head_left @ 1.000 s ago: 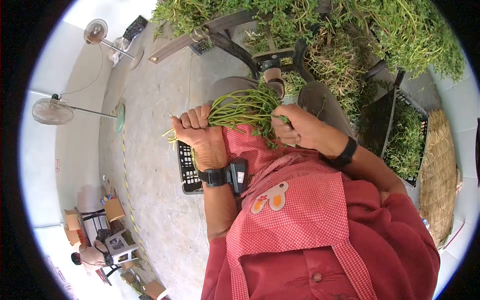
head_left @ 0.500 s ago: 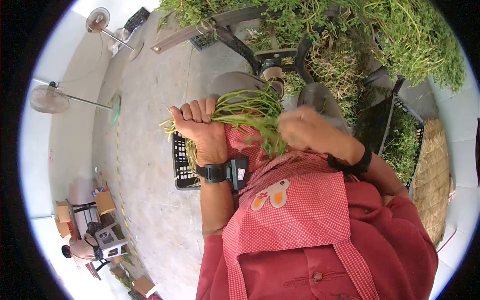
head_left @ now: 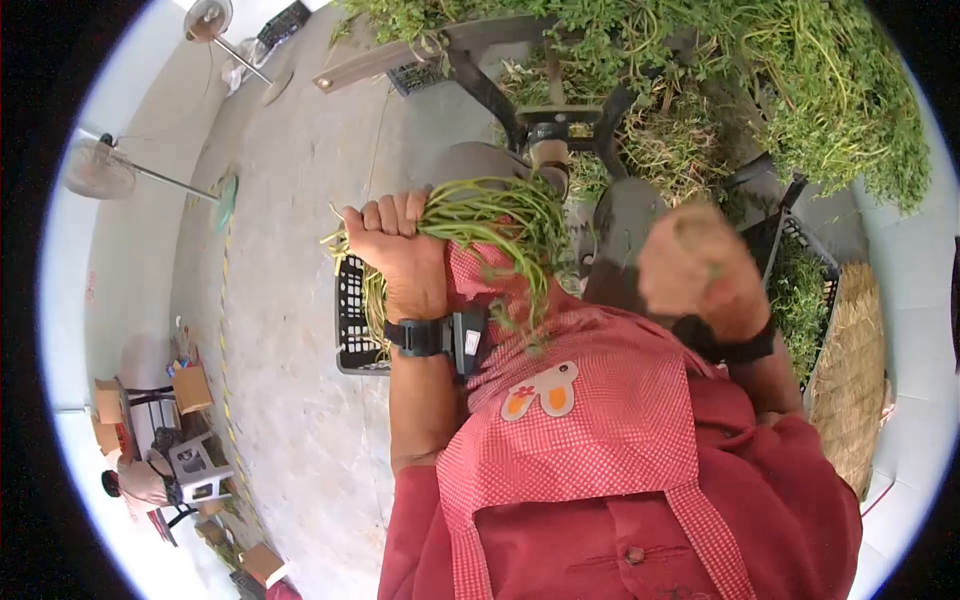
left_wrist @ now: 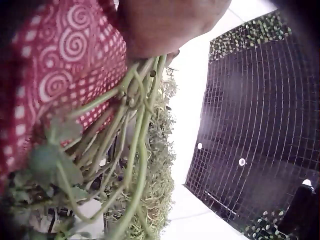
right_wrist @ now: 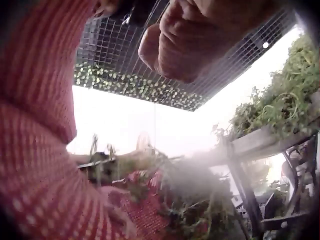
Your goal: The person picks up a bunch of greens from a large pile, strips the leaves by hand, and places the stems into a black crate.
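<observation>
My left hand [head_left: 395, 240] grips a bunch of long green leafy stems [head_left: 485, 212] above the lap. Pale cut ends poke out beyond the fist, and the leafy ends droop over the red checked apron [head_left: 590, 430]. In the left wrist view the stems [left_wrist: 142, 115] hang below the hand [left_wrist: 175, 25]. My right hand [head_left: 703, 270] is off to the right of the bunch, apart from it and blurred. Its fingers look bent in the right wrist view [right_wrist: 200, 42], but I cannot tell whether it holds anything.
A black plastic crate [head_left: 355, 325] stands beside the left forearm, with stems in it. Ahead, a table frame [head_left: 440, 45] bears heaped greens [head_left: 840, 100], with more plant litter [head_left: 670, 140] beneath. Another crate [head_left: 830, 290] is at right; fans [head_left: 100, 170] and a seated person [head_left: 140, 480] are at left.
My right hand has pulled away from the leafy end of the bunch and moved to the right. My left hand keeps its hold; the leafy ends now droop more loosely.
</observation>
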Motion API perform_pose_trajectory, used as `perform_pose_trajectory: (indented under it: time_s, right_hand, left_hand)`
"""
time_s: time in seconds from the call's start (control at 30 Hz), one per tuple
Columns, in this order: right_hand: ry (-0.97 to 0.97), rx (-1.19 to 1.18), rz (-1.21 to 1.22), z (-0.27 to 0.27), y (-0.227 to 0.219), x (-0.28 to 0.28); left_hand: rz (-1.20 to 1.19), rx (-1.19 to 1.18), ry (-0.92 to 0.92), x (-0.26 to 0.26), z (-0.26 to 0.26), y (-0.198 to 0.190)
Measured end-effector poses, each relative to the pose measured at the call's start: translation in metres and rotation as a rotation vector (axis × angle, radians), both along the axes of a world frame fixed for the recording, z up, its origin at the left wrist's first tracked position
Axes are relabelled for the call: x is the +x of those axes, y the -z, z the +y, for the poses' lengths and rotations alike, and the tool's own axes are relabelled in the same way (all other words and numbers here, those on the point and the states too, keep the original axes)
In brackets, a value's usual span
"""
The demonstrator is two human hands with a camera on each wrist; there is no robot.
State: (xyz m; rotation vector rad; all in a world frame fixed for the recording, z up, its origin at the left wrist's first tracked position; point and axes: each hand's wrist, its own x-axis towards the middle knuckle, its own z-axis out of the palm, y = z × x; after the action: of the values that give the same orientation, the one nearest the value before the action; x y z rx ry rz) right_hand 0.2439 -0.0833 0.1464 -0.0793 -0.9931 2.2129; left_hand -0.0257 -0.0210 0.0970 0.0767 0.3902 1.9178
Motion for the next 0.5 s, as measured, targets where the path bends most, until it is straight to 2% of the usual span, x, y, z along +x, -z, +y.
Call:
perform_pose_trajectory:
  time_s: [0.03, 0.07, 0.13, 0.17, 0.2, 0.27, 0.3, 0.33, 0.4, 0.5]
  right_hand:
    - [0.224, 0.148, -0.178, 0.0, -0.007, 0.008]
    - [0.229, 0.146, -0.181, 0.003, -0.004, 0.008]
    - [0.324, 0.13, -0.522, 0.013, 0.013, 0.003]
    - [0.332, -0.042, -0.542, 0.018, 0.039, 0.0]
    - [0.325, -0.042, -0.549, 0.018, 0.051, -0.005]
    - [0.252, -0.217, -0.395, 0.011, 0.068, -0.015]
    - [0.199, -0.142, -0.49, 0.01, 0.074, -0.019]
    - [0.204, -0.149, -0.486, 0.009, 0.073, -0.023]
    - [0.08, 0.07, -0.761, 0.008, 0.066, -0.032]
    - [0.192, 0.168, -0.796, 0.008, 0.069, -0.051]
  left_hand:
    - [-0.014, 0.096, 0.027, -0.002, 0.001, 0.004]
    - [-0.017, 0.094, 0.032, -0.003, 0.001, 0.006]
    - [0.02, 0.107, 0.065, -0.003, 0.004, 0.008]
    - [0.011, 0.065, 0.042, 0.0, 0.003, 0.006]
    - [0.005, 0.062, 0.035, 0.001, 0.002, 0.005]
    - [0.031, 0.067, 0.023, 0.0, 0.003, 0.005]
    - [0.048, 0.029, 0.011, 0.001, 0.003, 0.004]
    - [0.052, 0.024, 0.019, -0.001, 0.004, 0.007]
    - [0.036, 0.093, 0.04, -0.005, 0.007, 0.013]
    - [0.022, 0.095, 0.046, -0.005, 0.006, 0.012]
